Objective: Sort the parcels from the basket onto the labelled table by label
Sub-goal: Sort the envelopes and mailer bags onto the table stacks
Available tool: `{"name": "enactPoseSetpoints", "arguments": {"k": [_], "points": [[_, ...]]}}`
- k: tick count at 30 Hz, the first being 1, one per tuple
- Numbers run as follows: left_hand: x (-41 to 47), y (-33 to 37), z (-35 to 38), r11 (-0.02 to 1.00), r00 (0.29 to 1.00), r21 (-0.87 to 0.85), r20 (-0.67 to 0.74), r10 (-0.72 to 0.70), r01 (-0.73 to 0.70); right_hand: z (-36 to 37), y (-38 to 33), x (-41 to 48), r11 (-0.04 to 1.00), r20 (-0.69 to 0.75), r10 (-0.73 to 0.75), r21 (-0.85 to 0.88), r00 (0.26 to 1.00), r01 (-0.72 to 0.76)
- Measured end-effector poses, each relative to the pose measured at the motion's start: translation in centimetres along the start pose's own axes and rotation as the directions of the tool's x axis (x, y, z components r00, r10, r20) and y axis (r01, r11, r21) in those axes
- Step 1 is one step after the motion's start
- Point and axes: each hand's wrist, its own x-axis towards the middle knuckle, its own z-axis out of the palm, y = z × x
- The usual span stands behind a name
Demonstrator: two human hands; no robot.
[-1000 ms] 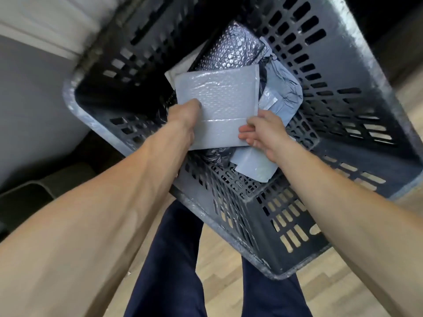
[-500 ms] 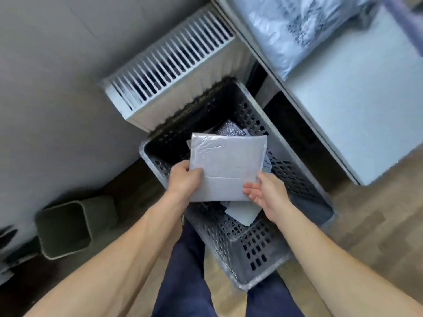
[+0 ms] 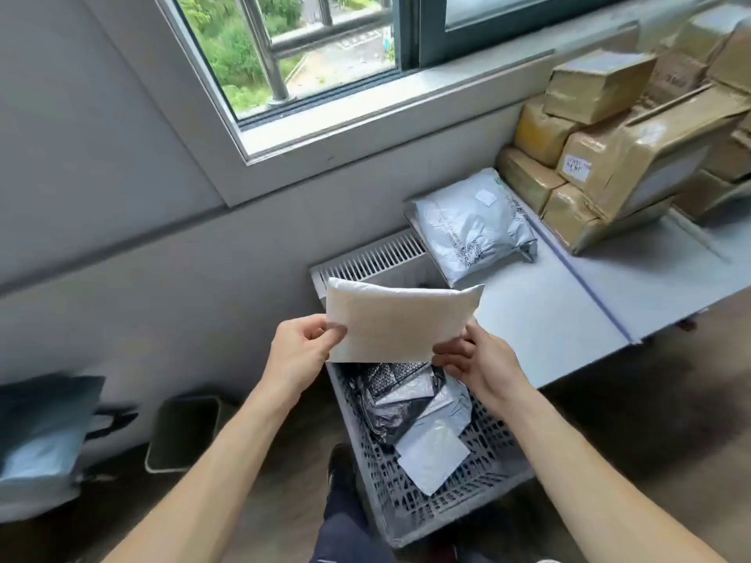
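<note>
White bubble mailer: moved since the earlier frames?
Yes. The white bubble mailer has come up out of the basket; left hand and right hand hold it above its far rim.

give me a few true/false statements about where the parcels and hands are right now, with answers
1. The left hand and right hand both grip the white padded envelope. True.
2. The grey slatted plastic basket holds nothing. False: several black, silver and white mailers lie in it.
3. A grey plastic mailer bag lies on the pale grey table. True.
4. The brown taped cardboard boxes stand on the floor. False: they are stacked on the table, below the window.
</note>
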Motion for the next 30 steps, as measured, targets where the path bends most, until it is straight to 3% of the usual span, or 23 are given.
{"name": "enactPoseSetpoints", "arguments": {"k": [7,14,18,21,25,30], "points": [[-3.9,6.3,-2.2,0.957,0.975,-0.186,-0.025,0.220,-0.220,-0.1,-9.0,-4.1,0.966,0.096,-0.255,-0.020,0.962,0.258],[-5.2,9.2,-4.9,0.925,0.957,-0.246,-0.040,0.288,-0.288,0.6,-14.1,-7.4,0.882,0.226,-0.439,-0.078,0.870,0.465],[-5.0,11.3,-6.1,0.895,0.928,-0.249,-0.062,0.368,-0.371,0.6,-16.0,-8.9,0.758,0.256,-0.586,-0.160,0.769,0.632],[-5.0,12.3,-6.2,0.842,0.915,-0.371,-0.064,0.399,-0.393,0.6,-17.3,-10.0,0.692,0.263,-0.644,-0.200,0.718,0.694],[-5.0,13.1,-5.3,0.794,0.870,-0.367,-0.107,0.482,-0.485,0.2,-18.0,-11.0,0.579,0.260,-0.723,-0.278,0.640,0.767],[-4.4,14.2,-5.0,0.785,0.801,-0.163,-0.160,0.577,-0.598,-0.5,-18.7,-11.1,0.353,0.214,-0.811,-0.564,0.545,0.747]]}}
